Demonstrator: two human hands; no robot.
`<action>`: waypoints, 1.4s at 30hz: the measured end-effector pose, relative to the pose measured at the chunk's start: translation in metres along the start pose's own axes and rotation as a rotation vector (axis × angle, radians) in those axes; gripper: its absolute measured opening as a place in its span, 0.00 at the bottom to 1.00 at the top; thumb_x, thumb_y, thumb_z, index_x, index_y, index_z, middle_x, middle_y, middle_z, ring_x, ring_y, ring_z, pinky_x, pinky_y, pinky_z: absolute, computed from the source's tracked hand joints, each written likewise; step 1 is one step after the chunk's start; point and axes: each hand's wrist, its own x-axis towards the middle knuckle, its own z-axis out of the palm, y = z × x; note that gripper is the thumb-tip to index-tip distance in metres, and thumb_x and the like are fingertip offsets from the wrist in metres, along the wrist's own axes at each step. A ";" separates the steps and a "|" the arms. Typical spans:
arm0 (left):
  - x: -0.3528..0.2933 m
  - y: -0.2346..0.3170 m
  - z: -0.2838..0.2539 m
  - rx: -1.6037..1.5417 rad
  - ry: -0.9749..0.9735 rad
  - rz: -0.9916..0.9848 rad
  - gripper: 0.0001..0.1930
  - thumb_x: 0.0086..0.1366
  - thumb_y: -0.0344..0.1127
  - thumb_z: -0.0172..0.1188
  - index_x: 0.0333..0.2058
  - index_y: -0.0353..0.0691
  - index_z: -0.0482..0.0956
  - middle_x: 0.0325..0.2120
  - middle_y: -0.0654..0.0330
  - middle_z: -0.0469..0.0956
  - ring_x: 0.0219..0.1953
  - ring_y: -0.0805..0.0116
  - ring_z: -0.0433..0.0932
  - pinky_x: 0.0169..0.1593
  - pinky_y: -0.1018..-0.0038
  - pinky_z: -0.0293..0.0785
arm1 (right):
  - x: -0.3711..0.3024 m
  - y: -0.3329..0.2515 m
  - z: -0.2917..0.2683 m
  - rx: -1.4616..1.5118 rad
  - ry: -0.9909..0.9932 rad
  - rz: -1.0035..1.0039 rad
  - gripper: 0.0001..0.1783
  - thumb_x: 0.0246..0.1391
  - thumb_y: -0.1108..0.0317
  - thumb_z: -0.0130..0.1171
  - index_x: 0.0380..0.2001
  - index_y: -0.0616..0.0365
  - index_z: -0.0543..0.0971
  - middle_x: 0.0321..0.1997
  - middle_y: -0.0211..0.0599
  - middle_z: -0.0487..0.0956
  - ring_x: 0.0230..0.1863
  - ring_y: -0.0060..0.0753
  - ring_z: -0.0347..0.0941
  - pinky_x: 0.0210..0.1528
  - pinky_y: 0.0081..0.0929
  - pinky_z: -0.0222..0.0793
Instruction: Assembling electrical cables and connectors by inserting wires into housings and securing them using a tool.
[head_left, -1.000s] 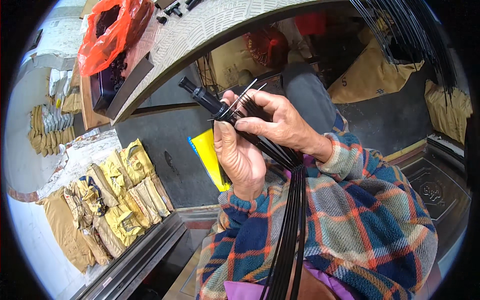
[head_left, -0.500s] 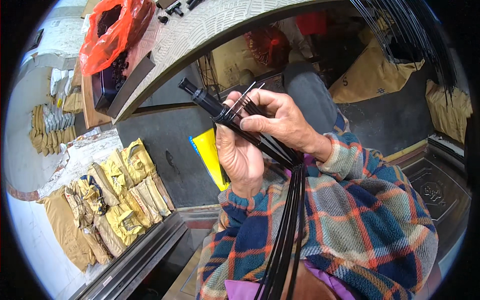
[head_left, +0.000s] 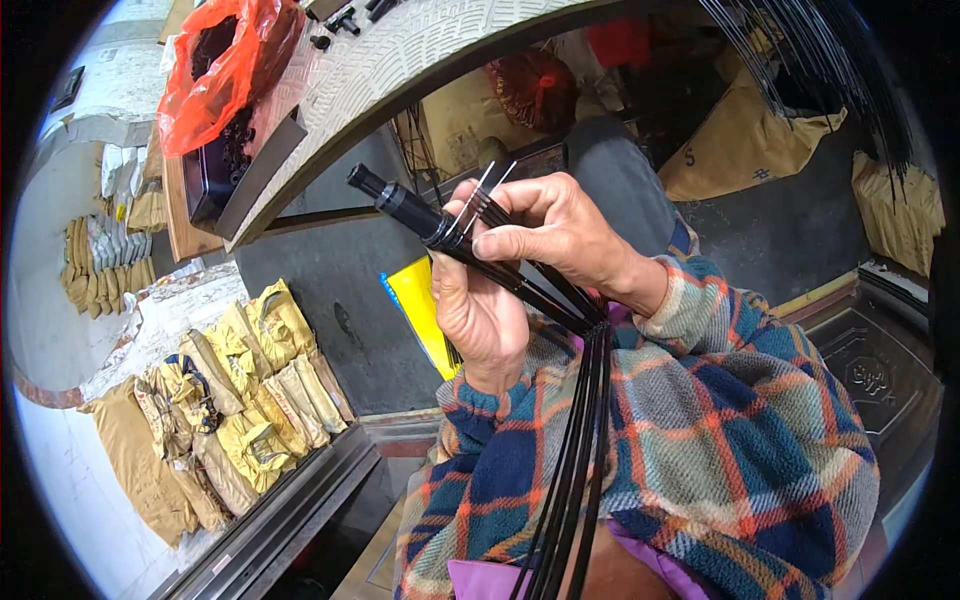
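What looks like an umbrella frame (head_left: 405,208) slants in front of my chest, its black stepped tube end pointing to the upper left. My left hand (head_left: 482,325) is closed round it just below the collar, the thumb along the near side. Thin ribs (head_left: 492,212) with bright metal tips stick up beside the collar. My right hand (head_left: 570,235) pinches these between thumb and fingers. Further down, the long black rods (head_left: 580,410) gather at a joint and run over my plaid sleeve and lap toward the lower edge. The fingers partly hide the collar.
A patterned worktop (head_left: 400,60) curves across the top, with an orange plastic bag (head_left: 225,95) and small black parts (head_left: 342,22). Black rods (head_left: 830,60) hang at the upper right above a brown sack (head_left: 740,150). Wrapped packages (head_left: 220,390) lie at left, near a yellow sheet (head_left: 422,310).
The tube end of the frame has shifted slightly left and down. My right hand has moved a little left, still pinching the ribs, and my left hand keeps its hold.
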 end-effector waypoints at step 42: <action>0.001 0.018 0.050 0.359 -0.234 0.398 0.32 0.64 0.52 0.43 0.58 0.33 0.52 0.57 0.55 0.56 0.58 0.64 0.56 0.60 0.71 0.50 | 0.010 -0.030 0.024 -0.217 0.068 -0.532 0.10 0.45 0.70 0.62 0.22 0.63 0.71 0.36 0.39 0.72 0.36 0.22 0.67 0.40 0.20 0.63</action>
